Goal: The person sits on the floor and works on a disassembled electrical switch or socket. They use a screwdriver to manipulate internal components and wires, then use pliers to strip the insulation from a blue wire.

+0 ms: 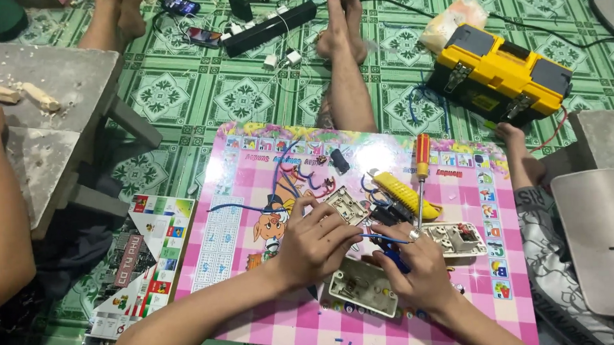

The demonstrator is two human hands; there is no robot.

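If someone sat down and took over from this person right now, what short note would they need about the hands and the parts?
Left hand: fingers pinched on a blue wire beside the white socket plate.
Right hand: grips the same wire's other end, with a dark tool partly hidden under it.
Open white casing lies between the wrists on the pink board. A second socket part, screwdriver and yellow-handled tool lie to the right; the yellow toolbox is beyond.
Done: casing opened.
Left: wire not yet seated, casing unclosed.
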